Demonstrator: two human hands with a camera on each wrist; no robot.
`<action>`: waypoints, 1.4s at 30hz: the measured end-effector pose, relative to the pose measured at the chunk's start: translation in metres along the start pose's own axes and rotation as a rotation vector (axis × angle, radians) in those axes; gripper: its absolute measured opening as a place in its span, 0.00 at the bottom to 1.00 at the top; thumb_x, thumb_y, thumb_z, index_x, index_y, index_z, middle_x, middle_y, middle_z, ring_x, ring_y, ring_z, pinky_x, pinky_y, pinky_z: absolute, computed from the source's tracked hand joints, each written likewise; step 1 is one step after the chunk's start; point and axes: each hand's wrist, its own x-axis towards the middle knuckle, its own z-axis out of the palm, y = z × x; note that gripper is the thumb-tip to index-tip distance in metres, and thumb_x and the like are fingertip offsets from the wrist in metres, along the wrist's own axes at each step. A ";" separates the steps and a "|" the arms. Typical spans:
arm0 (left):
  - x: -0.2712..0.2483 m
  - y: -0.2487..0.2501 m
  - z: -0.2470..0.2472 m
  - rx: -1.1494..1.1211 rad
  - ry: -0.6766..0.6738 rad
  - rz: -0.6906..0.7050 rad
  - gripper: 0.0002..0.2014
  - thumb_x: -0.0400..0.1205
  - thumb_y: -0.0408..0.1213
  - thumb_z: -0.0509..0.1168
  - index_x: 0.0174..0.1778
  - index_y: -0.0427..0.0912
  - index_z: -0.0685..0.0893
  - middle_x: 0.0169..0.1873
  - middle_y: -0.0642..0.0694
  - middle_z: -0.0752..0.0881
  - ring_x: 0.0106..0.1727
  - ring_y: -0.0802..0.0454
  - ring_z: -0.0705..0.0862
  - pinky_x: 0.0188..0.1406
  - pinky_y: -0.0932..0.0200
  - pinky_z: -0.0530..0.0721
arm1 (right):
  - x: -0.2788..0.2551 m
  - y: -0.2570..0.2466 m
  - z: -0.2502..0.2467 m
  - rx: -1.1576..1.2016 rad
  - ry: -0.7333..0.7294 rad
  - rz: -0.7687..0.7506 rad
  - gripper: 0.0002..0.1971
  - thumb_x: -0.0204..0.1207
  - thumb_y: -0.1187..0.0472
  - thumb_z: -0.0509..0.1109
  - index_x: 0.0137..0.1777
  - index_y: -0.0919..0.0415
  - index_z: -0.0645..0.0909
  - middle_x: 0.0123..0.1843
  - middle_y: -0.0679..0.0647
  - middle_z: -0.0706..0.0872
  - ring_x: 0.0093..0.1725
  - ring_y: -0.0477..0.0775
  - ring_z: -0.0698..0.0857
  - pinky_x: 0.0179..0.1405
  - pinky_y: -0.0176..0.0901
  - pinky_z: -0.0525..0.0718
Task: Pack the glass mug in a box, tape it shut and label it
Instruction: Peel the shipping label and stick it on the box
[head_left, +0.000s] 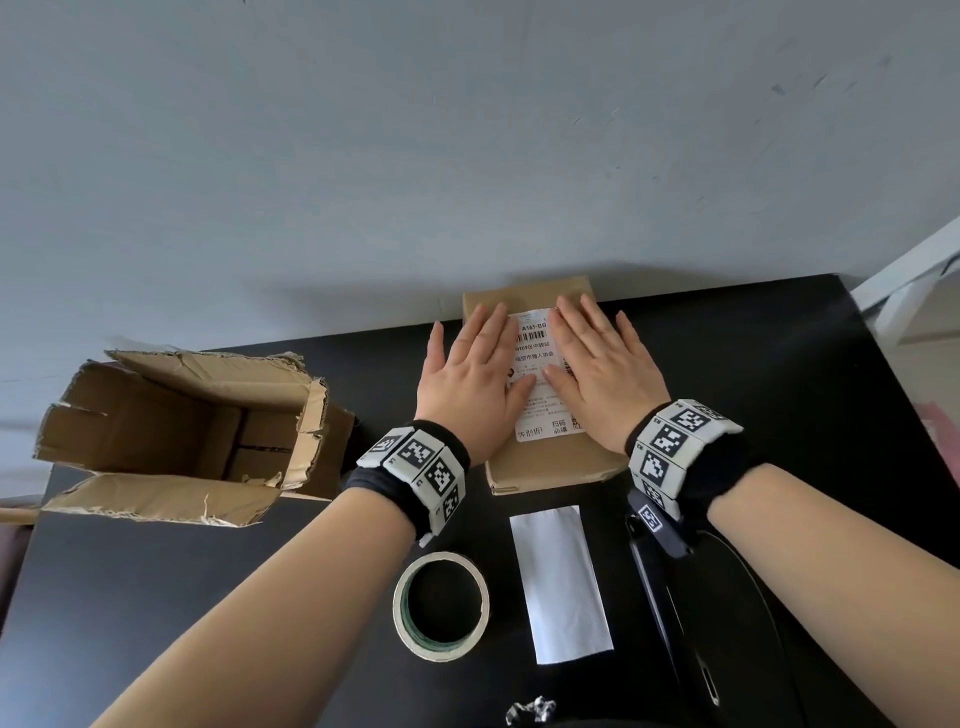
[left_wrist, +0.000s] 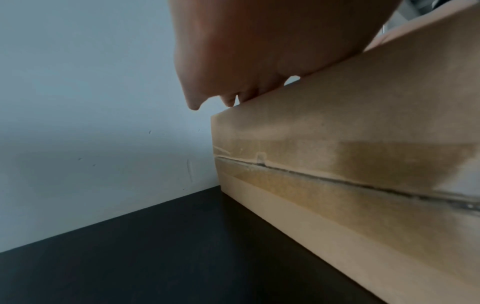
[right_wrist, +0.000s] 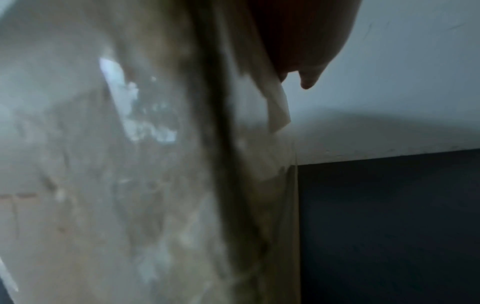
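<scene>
A closed brown cardboard box (head_left: 550, 462) lies on the black table (head_left: 260, 597) against the wall. A white shipping label (head_left: 540, 374) with a barcode sits on its top. My left hand (head_left: 470, 374) lies flat with straight fingers on the label's left side. My right hand (head_left: 602, 369) lies flat on its right side. In the left wrist view the left hand (left_wrist: 259, 51) rests on the box's top edge, above its taped side seam (left_wrist: 337, 181). The right wrist view is blurred, with the box side (right_wrist: 130, 185) close up. The glass mug is not visible.
An open, torn cardboard box (head_left: 176, 431) stands at the left. A roll of tape (head_left: 440, 605) and a white strip of backing paper (head_left: 561, 582) lie near the front. A black object (head_left: 691, 597) lies under my right forearm. The wall is just behind the box.
</scene>
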 end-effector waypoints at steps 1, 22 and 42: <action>-0.001 0.001 0.002 -0.011 0.005 -0.007 0.32 0.86 0.57 0.42 0.84 0.47 0.44 0.84 0.51 0.43 0.83 0.55 0.38 0.81 0.44 0.34 | 0.001 -0.001 0.000 0.002 0.002 0.006 0.38 0.75 0.39 0.26 0.83 0.57 0.38 0.85 0.49 0.39 0.83 0.49 0.36 0.82 0.52 0.36; -0.004 0.000 0.008 -0.033 0.069 -0.039 0.30 0.86 0.55 0.41 0.84 0.49 0.48 0.84 0.53 0.48 0.84 0.56 0.42 0.81 0.41 0.38 | 0.003 -0.002 0.001 0.008 0.008 0.014 0.35 0.78 0.38 0.31 0.83 0.54 0.39 0.85 0.47 0.40 0.83 0.48 0.37 0.82 0.54 0.37; -0.050 0.009 0.014 0.066 0.006 0.036 0.38 0.77 0.60 0.26 0.83 0.47 0.44 0.84 0.49 0.44 0.84 0.54 0.42 0.79 0.44 0.36 | -0.021 -0.010 0.002 -0.069 -0.003 0.033 0.31 0.84 0.44 0.39 0.83 0.56 0.36 0.85 0.49 0.37 0.83 0.49 0.36 0.82 0.55 0.36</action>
